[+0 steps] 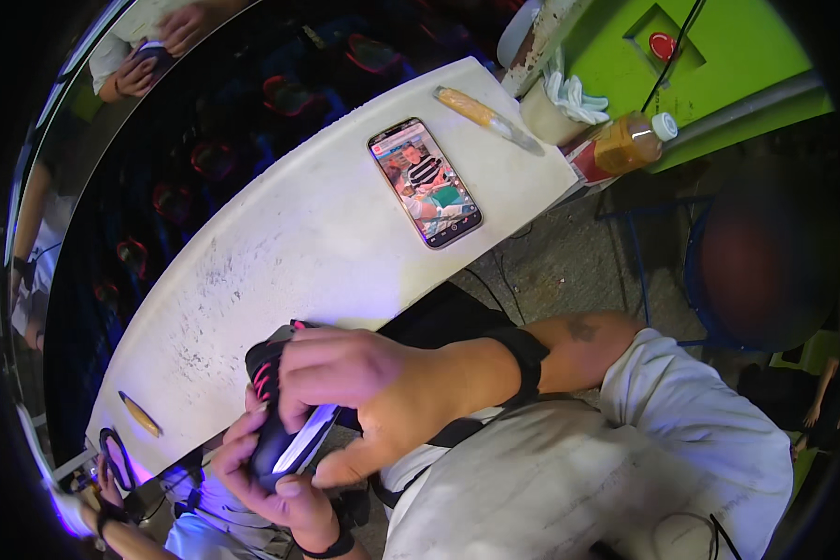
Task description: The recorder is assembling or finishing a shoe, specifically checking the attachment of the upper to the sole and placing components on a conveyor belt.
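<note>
My left hand (269, 504) grips the dark shoe (273, 439) with pink laces. My right hand (345, 373) curls over it; whether it grips, I cannot tell. Beyond both hands lies a phone (427, 183).

The right hand (350, 378) arches over, fingers bent down – the left hand (294, 509), close by, curls inward

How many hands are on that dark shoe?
2: the left hand at the lower left of the dark shoe, the right hand across its upper right. Some fingers are partly hidden.
</note>
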### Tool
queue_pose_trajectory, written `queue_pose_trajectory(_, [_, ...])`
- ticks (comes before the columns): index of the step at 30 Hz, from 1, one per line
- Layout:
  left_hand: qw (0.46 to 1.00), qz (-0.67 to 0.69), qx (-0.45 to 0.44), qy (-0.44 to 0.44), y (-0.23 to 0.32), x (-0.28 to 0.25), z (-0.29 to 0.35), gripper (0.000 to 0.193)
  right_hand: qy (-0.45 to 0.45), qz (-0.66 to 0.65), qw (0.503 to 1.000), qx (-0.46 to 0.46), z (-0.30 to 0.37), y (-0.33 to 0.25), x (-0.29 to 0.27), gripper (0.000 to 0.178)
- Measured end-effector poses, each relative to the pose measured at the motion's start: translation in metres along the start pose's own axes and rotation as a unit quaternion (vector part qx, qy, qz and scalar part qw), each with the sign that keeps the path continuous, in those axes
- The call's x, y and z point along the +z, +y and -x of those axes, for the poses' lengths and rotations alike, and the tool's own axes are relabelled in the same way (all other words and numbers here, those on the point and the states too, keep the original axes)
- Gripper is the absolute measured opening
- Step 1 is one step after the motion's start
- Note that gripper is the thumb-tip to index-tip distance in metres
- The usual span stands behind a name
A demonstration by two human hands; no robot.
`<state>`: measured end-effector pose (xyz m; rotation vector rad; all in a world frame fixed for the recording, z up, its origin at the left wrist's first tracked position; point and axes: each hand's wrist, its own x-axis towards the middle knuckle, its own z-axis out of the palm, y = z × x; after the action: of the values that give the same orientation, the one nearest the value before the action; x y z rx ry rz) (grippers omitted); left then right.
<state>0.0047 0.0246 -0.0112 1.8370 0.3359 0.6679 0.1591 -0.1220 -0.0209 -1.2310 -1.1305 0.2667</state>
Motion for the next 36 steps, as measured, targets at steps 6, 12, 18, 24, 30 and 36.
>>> queue_pose_trajectory(6, [0.999, -0.046, -0.004, -0.02, 0.007, 0.003, 0.008, 0.082, 0.002, 0.078, 0.995, 0.069, 0.028, 0.004, -0.004, 0.043])
queue_pose_trajectory(12, [0.995, -0.08, 0.001, -0.066, 0.019, 0.012, 0.005, 0.079, 0.033, 0.063, 0.997, 0.02, 0.033, -0.005, 0.002, 0.04])
queue_pose_trajectory(18, [0.989, -0.084, 0.088, -0.09, 0.008, 0.008, -0.002, 0.076, 0.025, 0.095, 0.992, -0.076, 0.028, 0.007, -0.003, 0.041])
queue_pose_trajectory(24, [0.99, -0.083, 0.054, -0.099, 0.017, -0.005, -0.024, 0.062, 0.026, 0.097, 0.993, 0.059, 0.021, 0.02, 0.0, 0.056])
queue_pose_trajectory(30, [0.89, -0.366, 0.072, -0.261, 0.051, -0.019, -0.046, 0.064, -0.004, 0.069, 0.991, 0.115, 0.03, 0.025, -0.001, 0.044])
queue_pose_trajectory(36, [0.881, -0.386, 0.07, -0.265, 0.058, -0.006, -0.05, 0.065, 0.012, 0.021, 0.999, 0.02, 0.034, 0.026, 0.01, 0.034])
